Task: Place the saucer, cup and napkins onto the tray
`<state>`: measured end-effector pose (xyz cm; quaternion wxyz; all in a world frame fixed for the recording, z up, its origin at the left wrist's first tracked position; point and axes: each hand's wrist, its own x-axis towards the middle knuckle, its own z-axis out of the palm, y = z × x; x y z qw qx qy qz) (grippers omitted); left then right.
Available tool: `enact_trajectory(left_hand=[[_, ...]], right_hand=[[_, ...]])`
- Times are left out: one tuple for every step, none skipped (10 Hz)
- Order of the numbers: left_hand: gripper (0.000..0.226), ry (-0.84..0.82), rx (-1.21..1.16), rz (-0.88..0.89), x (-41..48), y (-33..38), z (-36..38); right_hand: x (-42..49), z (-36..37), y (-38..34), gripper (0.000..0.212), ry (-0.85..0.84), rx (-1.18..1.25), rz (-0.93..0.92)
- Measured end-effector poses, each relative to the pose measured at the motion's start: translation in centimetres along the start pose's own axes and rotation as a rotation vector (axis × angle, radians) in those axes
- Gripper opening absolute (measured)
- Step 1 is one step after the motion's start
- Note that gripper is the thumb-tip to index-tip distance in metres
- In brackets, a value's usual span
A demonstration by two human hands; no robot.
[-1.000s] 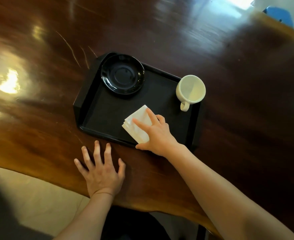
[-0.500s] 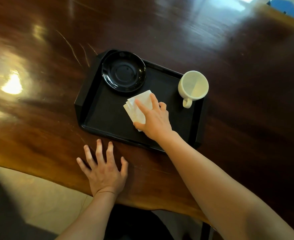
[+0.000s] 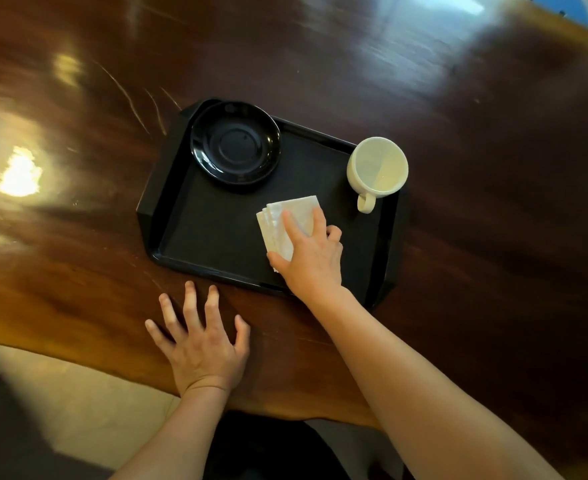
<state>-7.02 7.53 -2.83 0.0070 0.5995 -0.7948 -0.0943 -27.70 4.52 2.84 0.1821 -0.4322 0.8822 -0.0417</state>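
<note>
A black tray [image 3: 209, 230] lies on the dark wooden table. A black saucer [image 3: 235, 143] sits in its far left corner. A cream cup [image 3: 377, 166] stands upright in the far right corner, handle towards me. A small stack of white napkins [image 3: 273, 230] lies on the tray floor, right of the middle. My right hand [image 3: 311, 258] is on the napkins, fingers pressed on top and thumb at their near edge. My left hand [image 3: 199, 348] lies flat on the table in front of the tray, fingers spread, holding nothing.
The glossy table [image 3: 493, 237] stretches wide on all sides of the tray, with bright window glare at the left. Its near edge runs just behind my left wrist, above a pale floor [image 3: 78, 403]. Something blue [image 3: 569, 8] shows at the far right corner.
My right hand has slid the napkins from the tray's near rim towards its middle and turned them a little squarer. The left hand, saucer and cup have stayed put.
</note>
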Motion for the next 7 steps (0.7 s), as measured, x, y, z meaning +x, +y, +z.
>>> enact_trajectory(left_hand=[[0.069,0.0,0.003,-0.006,0.0,-0.1,0.0],[0.068,0.007,-0.003,-0.006,-0.1,0.0,0.0],[0.068,0.005,-0.002,-0.003,0.0,0.0,0.0],[0.068,-0.005,-0.005,-0.01,-0.1,0.0,-0.1],[0.068,-0.016,-0.005,-0.007,0.0,0.2,-0.2],[0.068,-0.025,0.01,0.008,-0.1,0.1,-0.2],[0.066,-0.047,-0.01,-0.022,0.0,0.4,-0.8]], right_hand=[[0.0,0.2,0.3,0.074,0.018,-0.009,-0.014],[-0.1,0.5,0.5,0.077,0.053,0.01,0.041],[-0.1,1.0,-0.1,0.079,0.062,0.032,0.124],[-0.2,1.1,-0.8,0.081,0.052,0.034,0.157],[-0.2,0.7,-0.4,0.084,0.018,0.027,0.144],[-1.3,-0.3,0.4,0.096,-0.043,0.068,0.094],[-3.2,-1.2,2.1,0.098,-0.098,0.096,0.107]])
